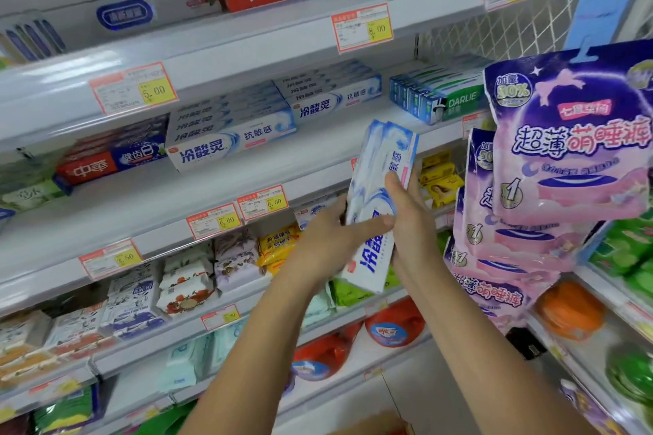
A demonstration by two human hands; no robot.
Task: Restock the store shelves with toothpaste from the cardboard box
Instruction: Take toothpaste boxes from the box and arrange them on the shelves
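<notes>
Head view: a bundle of white-and-blue toothpaste boxes [383, 166] is held up, tilted, in front of the shelf [318, 148]. The left hand [328, 240] grips its lower part with fingers wrapped round it. The right hand [411, 219] clasps its right side. A matching stack [229, 131] lies on that shelf.

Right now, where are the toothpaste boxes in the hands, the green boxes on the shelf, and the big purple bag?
held toothpaste boxes [385, 159], head view, upper white-and-blue face.
green boxes [463, 102], head view, front face with the lettering.
purple bag [572, 138], head view, middle of its front.
</notes>
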